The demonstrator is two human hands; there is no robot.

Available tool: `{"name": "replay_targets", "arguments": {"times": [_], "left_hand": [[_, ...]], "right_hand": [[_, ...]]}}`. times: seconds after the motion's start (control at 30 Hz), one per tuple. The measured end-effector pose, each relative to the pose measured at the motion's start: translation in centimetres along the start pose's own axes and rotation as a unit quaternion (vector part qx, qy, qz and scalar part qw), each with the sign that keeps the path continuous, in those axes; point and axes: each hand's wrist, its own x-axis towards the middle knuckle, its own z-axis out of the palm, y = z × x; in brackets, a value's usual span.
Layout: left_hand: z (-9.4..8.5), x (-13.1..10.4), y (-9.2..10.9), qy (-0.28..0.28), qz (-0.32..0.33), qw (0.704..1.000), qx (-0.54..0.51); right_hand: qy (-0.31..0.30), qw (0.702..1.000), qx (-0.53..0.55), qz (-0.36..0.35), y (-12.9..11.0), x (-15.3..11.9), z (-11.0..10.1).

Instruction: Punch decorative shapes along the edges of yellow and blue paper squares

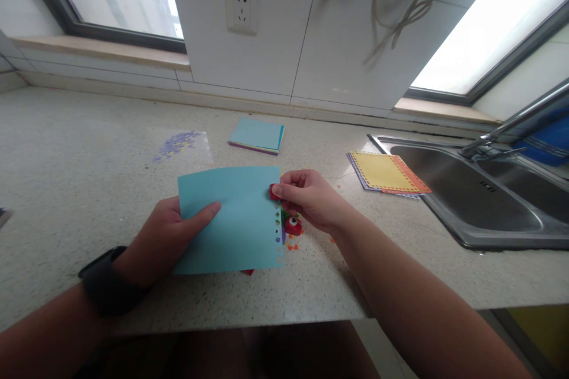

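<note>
My left hand [186,228] grips a light blue sheet of paper [240,222] by its left side, thumb on top and fingers hidden beneath. Small cut-out shapes run along the lower part of the sheet's right edge. At that edge, my right hand [309,195] pinches a small red craft punch [273,192] set over the paper. Another red punch with a white knob [293,225] lies on the counter just below the right hand, among small coloured paper bits [292,245]. A red corner of something [248,272] peeks out under the sheet's bottom edge.
A stack of coloured paper [256,135] lies behind the sheet. Purple and yellow confetti [178,145] is spread at the back left. Yellow and orange sheets with punched borders [386,173] rest beside the steel sink [471,243], partly over its rim. A faucet [480,145] stands at the right.
</note>
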Motion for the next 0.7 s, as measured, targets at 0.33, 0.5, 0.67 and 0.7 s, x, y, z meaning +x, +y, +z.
{"name": "replay_targets", "arguments": {"times": [0.33, 0.5, 0.67, 0.7], "left_hand": [[-0.06, -0.1, 0.05, -0.011, 0.001, 1.0, -0.004], [-0.06, -0.26, 0.17, -0.009, 0.013, 1.0, -0.017], [0.04, -0.26, 0.34, -0.011, 0.011, 0.999, -0.037], [0.06, -0.27, 0.42, -0.013, 0.009, 0.999, -0.038]], "right_hand": [[-0.028, 0.998, 0.057, 0.016, 0.44, -0.09, 0.31], [-0.014, 0.999, 0.048, -0.006, 0.25, 0.05, 0.06], [-0.024, 0.999, 0.04, -0.002, -0.14, 0.02, -0.37], [-0.019, 0.999, 0.042, -0.007, -0.25, 0.0, -0.49]]}}
